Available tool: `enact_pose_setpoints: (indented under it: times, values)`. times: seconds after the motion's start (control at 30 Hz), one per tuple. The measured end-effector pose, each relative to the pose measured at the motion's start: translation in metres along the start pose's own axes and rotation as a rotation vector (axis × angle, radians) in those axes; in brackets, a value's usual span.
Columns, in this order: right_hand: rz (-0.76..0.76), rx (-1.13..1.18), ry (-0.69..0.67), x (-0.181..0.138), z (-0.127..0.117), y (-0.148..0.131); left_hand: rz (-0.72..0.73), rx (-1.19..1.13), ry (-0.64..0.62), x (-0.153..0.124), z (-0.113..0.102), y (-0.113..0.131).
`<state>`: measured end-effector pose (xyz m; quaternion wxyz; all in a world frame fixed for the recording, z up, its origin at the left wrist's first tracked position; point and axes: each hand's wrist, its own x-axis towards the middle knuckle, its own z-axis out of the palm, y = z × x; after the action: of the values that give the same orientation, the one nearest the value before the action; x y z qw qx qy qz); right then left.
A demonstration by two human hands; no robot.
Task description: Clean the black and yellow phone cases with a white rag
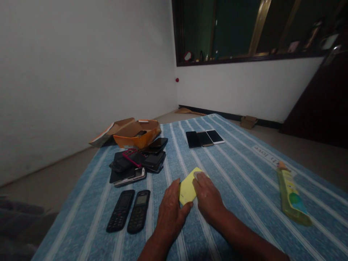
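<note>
A flat yellow phone (187, 189) with rounded corners and a small dark mark is tilted over the cloth in front of me. My left hand (172, 204) grips its near left edge, thumb along the bottom. Against its upper right face presses my right hand (208, 194), fingers closed on a small whitish wad (198, 174), mostly hidden, perhaps a cloth. Left of my hands, two black keypad phones (121, 210) (139, 211) lie side by side. Beyond them is a loose pile of dark phones (133, 164), one with a pink rim.
An open orange cardboard box (136, 140) stands behind the pile. Three smartphones (193, 139) lie in a row farther back. On the right lies a yellow-green bottle (292, 197). A blue striped cloth (239, 210) covers the table; a white wall (81, 65) rises at left.
</note>
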<state>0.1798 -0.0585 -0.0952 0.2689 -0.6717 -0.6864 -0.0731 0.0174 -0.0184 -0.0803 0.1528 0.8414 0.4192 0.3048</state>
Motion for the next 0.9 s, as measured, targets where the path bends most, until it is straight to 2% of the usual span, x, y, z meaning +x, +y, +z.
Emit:
enact_pose_setpoints:
  times: [0.13, 0.3, 0.4, 0.53, 0.67, 0.8, 0.9]
  values:
    - [-0.084, 0.072, -0.009, -0.006, -0.002, -0.011, 0.049, 0.002, 0.022, -0.002, 0.002, -0.005]
    - [0.038, 0.061, -0.079, 0.001, -0.015, -0.002, 0.097, -0.002, 0.038, -0.003, 0.002, -0.008]
    - [0.071, 0.034, -0.073, 0.001, -0.014, 0.002, 0.109, -0.007, 0.060, -0.003, 0.004, -0.009]
    - [-0.063, 0.098, -0.069, -0.002, -0.007, -0.008, 0.104, -0.017, 0.100, -0.004, 0.006, -0.009]
    - [-0.257, 0.286, -0.118, 0.004, -0.015, -0.023, 0.119, -0.051, 0.078, -0.001, 0.001, -0.004]
    - [-0.330, 0.355, -0.136, 0.011, -0.028, -0.028, 0.099, -0.074, 0.061, 0.002, -0.006, 0.004]
    - [-0.360, 0.373, -0.136, 0.012, -0.029, -0.027, 0.070, -0.088, 0.042, 0.000, -0.007, 0.003]
